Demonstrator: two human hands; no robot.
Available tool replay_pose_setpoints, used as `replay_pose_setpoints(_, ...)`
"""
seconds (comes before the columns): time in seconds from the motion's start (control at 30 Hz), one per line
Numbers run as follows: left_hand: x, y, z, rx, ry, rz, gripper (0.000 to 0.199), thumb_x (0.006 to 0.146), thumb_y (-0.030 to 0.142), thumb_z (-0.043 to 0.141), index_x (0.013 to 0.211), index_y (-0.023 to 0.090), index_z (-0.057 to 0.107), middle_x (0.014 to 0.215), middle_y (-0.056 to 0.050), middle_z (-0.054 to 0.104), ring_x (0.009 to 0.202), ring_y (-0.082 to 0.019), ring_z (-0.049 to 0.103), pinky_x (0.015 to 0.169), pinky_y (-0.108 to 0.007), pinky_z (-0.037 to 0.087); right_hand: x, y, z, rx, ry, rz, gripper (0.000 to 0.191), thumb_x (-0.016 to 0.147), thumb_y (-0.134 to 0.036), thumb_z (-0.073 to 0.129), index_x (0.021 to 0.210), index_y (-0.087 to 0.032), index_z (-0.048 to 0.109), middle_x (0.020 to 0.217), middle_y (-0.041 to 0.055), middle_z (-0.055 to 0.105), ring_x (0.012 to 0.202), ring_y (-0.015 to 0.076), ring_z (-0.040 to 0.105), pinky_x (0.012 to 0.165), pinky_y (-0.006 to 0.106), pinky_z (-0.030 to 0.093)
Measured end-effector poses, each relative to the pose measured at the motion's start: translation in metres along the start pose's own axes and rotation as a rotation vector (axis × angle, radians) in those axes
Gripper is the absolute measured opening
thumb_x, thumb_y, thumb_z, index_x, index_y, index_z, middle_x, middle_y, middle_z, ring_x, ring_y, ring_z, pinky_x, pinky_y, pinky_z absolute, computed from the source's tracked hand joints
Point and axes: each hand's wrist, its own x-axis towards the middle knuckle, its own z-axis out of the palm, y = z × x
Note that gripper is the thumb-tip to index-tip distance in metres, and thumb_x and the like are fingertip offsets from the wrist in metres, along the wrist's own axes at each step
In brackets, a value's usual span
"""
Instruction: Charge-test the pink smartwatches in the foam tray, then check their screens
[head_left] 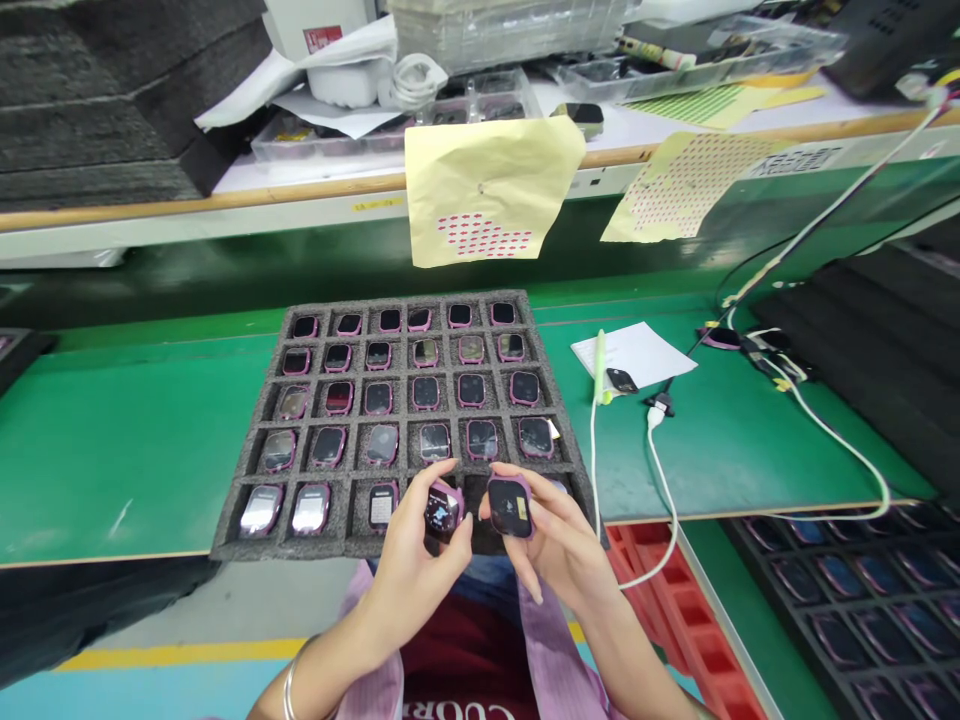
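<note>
Purple lit watch [443, 508] pinched in L hand [415, 553]; dark-scr. watch [510, 507] pinched in R hand [571, 550], both nr. foam tray [315, 547].

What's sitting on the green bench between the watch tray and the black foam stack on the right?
The head view shows white paper, a light-green stick, a small dark piece, white cables and a purple-rimmed device there.

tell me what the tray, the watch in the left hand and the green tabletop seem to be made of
Tray: probably dense foam, matt dark grey, given its grainy walls.
Watch in the left hand: seemingly glass or clear plastic screen, glossy with reflections; evenly purple case, plastic or coated metal.
Green tabletop: perhaps rubber or vinyl, smooth with soft sheen.
</note>
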Motion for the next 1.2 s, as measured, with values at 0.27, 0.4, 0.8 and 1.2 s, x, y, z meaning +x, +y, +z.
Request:
replay_pose_setpoints(0.27,-0.0011,0.0014,0.0002,0.002,0.005,-0.018,0.048,0.085,0.019,0.055,0.131,0.025,0.043,0.118,-0.008,0.059,0.1,-0.023,0.06,0.08,-0.034,0.05,-0.0007,-0.0002,0.0012,0.001,-0.027,0.002,0.035,0.088,-0.037,0.062,0.121,-0.024,0.059,0.099,0.0102,0.07,0.036,0.0084,0.056,0.032,0.018,0.039)
replay_pose_setpoints(0.4,0.0008,0.0037,-0.0008,0.009,0.007,0.008,0.043,0.084,0.017,0.053,0.126,0.023,0.046,0.117,-0.008,0.059,0.102,-0.022,0.06,0.086,-0.035,0.048,-0.0006,0.0021,0.0015,-0.014,0.001,-0.007,0.036,0.087,-0.037,0.064,0.119,-0.024,0.06,0.098,0.0102,0.07,0.034,0.0074,0.053,0.03,0.017,0.037)
replay_pose_setpoints(0.8,0.0004,0.0058,-0.0035,0.048,0.029,0.038,0.037,0.079,0.013,0.053,0.115,0.022,0.051,0.102,-0.005,0.063,0.09,-0.02,0.062,0.081,-0.032,0.049,-0.0044,0.005,0.0066,-0.045,0.009,-0.046,0.033,0.088,-0.033,0.063,0.12,-0.025,0.061,0.098,0.0086,0.07,0.037,0.0066,0.052,0.032,0.017,0.038)
replay_pose_setpoints(1.2,-0.0027,0.0072,-0.0067,0.057,0.043,0.021,0.032,0.076,0.011,0.053,0.107,0.021,0.053,0.089,-0.002,0.061,0.073,-0.017,0.06,0.065,-0.027,0.048,-0.0103,0.0034,0.0082,-0.049,0.025,-0.058,0.032,0.088,-0.032,0.064,0.119,-0.024,0.062,0.098,0.0094,0.07,0.038,0.0072,0.053,0.031,0.017,0.038)
